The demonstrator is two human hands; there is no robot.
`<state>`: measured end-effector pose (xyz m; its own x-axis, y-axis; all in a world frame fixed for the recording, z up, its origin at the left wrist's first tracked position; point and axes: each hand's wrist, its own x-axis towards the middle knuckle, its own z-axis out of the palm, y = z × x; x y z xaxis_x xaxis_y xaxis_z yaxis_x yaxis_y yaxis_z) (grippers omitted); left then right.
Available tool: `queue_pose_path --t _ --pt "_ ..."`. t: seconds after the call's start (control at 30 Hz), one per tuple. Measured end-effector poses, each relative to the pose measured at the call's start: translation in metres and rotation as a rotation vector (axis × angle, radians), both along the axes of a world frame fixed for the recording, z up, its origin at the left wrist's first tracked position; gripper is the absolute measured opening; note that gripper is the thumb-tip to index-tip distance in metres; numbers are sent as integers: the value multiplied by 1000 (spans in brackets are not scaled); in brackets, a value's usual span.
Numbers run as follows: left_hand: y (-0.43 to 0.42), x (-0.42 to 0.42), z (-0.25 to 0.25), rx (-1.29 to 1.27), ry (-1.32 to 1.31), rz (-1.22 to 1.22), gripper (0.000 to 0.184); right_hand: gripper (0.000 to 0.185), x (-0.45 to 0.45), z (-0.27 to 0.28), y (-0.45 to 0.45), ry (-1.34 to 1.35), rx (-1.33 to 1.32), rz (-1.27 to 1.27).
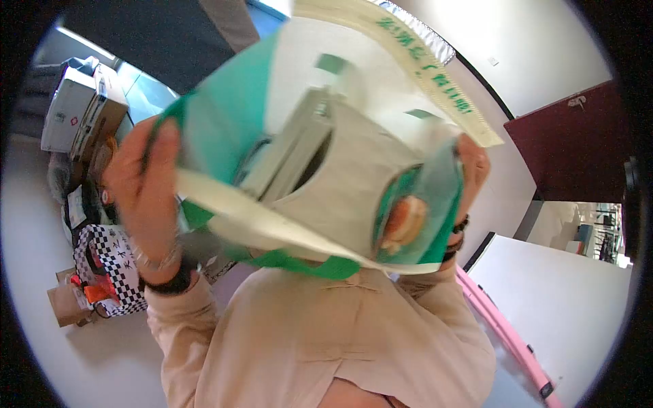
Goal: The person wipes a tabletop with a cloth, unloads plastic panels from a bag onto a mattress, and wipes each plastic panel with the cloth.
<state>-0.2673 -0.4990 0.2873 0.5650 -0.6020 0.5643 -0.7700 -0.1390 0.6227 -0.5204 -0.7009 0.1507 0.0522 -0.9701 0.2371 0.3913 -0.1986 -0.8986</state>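
I hold a green and white tote bag (pixel 228 112) up in front of my chest, its mouth facing me. Green lettering runs along the cream rim at the far side. My left hand (pixel 146 190) is closed around the bag's left side, and my right hand (pixel 473 170) grips its right side, with the fingers partly hidden. Inside lie flat, greyish box-like items (pixel 292 153) and a beige piece (pixel 354 153) with a curved cut-out; blur hides what they are. A round reddish-brown picture shows on a green part at the right.
On the left, cardboard boxes (pixel 71 109) are stacked above a black-and-white checkered bag (pixel 119 265) and a brown paper bag (pixel 67 299). A pink bar (pixel 507 336) edges a white surface (pixel 558 292) at the right. Behind it is a dark red door (pixel 575 143).
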Motion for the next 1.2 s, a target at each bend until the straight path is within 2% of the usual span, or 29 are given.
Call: queue_pose_path --t 0.03,0.07,0.1,0.13,0.17,0.23,0.3,0.43,0.57,0.7,0.77,0.83,0.9,0.97,1.07,1.17,1.2 --pt "-26 -11 -5 61 24 -58 18 15 -29 14 -19 50 -34 97" --pt "-53 -21 -15 41 260 -131 18 15 -47 24 -32 99 -70 184" --pt "-78 -27 -29 69 287 -153 18 15 -58 29 -46 103 -59 173" --pt "-101 -37 -41 97 457 -149 18 17 -68 35 -59 218 -68 109" --pt "-124 -34 -66 73 367 -164 18 18 -78 38 -70 337 -82 48" --pt "-164 -31 -106 108 383 -139 20 23 -91 24 -104 414 -89 10" --pt "-197 -31 -137 109 381 -104 20 28 -99 8 -131 757 -102 116" --pt "-258 -15 -178 168 288 -3 22 30 -81 -55 -191 794 -122 264" --pt "-311 34 -223 200 227 57 23 35 -20 -125 -252 651 7 291" --pt "-349 84 -261 269 303 84 24 34 55 -155 -310 709 160 267" --pt "-359 111 -293 347 205 146 24 32 85 -176 -334 815 112 299" --pt "-371 125 -326 341 234 195 24 31 106 -194 -363 943 34 337" --pt "-372 127 -351 403 300 233 23 32 122 -216 -378 1173 148 433" --pt "-365 131 -388 499 306 265 22 32 121 -252 -379 1296 135 555" --pt "-378 130 -403 549 378 308 20 31 124 -280 -387 1323 173 591" --pt "-397 130 -382 503 492 401 19 33 132 -284 -401 1273 220 619" --pt "-407 124 -364 372 213 414 21 35 134 -277 -403 1243 276 652"
